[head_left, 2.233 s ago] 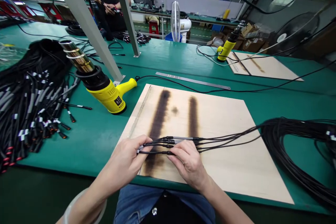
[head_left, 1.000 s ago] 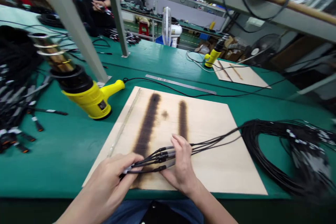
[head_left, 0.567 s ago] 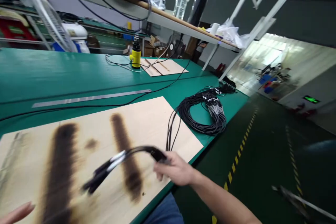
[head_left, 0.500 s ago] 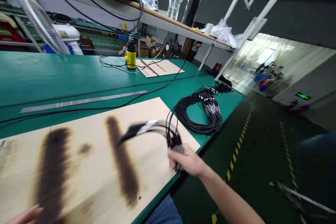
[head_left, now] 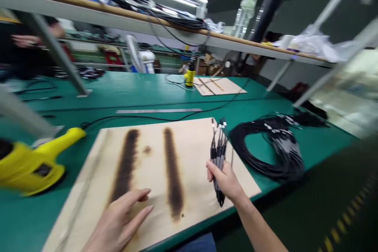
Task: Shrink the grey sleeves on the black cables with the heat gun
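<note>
My right hand (head_left: 225,179) is closed around a bundle of cables (head_left: 219,145), black and grey with connector ends pointing up and dark tips hanging below the fist. It is above the right part of a pale wooden board (head_left: 153,169) with two long dark scorch marks. Over the board's front left, my left hand (head_left: 122,214) is held with thumb and fingers apart and nothing between them. A large coil of black cables (head_left: 245,145) with grey and white sections lies on the green table, right of the board.
A yellow heat gun (head_left: 38,161) lies left of the board; another yellow heat gun (head_left: 189,75) stands at the back beside a smaller board (head_left: 233,86). A metal ruler (head_left: 159,111) and a black cord cross behind the board. A shelf (head_left: 177,29) spans above. A person (head_left: 26,47) is at far left.
My view has swung left, bringing the near heat gun into sight. The cable bundle in my right hand now points upward instead of arching left. My left hand has come further in over the board.
</note>
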### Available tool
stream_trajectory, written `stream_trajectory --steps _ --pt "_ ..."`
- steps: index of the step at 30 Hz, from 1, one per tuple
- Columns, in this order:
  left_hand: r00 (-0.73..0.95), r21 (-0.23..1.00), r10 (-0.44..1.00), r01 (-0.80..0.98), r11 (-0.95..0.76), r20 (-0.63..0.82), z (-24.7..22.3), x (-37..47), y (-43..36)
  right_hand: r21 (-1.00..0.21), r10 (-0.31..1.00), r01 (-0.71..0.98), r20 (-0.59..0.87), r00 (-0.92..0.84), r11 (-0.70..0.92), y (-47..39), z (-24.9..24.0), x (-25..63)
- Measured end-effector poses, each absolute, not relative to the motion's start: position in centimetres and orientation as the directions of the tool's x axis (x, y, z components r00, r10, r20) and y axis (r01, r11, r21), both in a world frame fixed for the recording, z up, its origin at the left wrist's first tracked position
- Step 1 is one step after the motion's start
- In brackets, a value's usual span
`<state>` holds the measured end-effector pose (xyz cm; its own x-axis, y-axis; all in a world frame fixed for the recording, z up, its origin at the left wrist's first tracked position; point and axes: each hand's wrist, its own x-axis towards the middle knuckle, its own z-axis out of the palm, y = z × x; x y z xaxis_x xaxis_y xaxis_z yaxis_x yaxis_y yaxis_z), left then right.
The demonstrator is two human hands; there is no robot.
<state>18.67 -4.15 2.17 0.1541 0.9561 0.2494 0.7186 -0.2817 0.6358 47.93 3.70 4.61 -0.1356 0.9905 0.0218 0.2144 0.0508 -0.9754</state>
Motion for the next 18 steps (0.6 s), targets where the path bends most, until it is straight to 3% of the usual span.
stream_trajectory --steps 5,10,12,14,18 --pt "0.041 0.653 0.988 0.746 -0.127 0.146 1.9 19.3 -8.2 -0.845 0.866 0.367 0.201 -0.457 0.389 6.1 1.4 36.2" --pt "-0.058 0.643 0.974 0.759 -0.099 0.218 -2.3 18.4 -11.5 -0.378 0.605 0.473 0.454 -0.655 0.796 7.4 -3.5 29.6" --pt "0.011 0.620 0.962 0.763 -0.184 0.272 -4.9 18.2 -11.8 -0.289 0.535 0.450 0.460 -0.709 0.845 7.5 -4.8 29.3" --pt "0.009 0.577 0.956 0.796 -0.185 0.294 -7.5 18.3 -11.4 -0.282 0.518 0.435 0.444 -0.731 0.855 7.4 -5.9 30.1" --pt "-0.010 0.438 0.950 0.889 -0.134 0.311 -10.6 18.7 -10.2 -0.295 0.584 0.506 0.478 -0.656 0.810 7.3 -7.6 35.2"
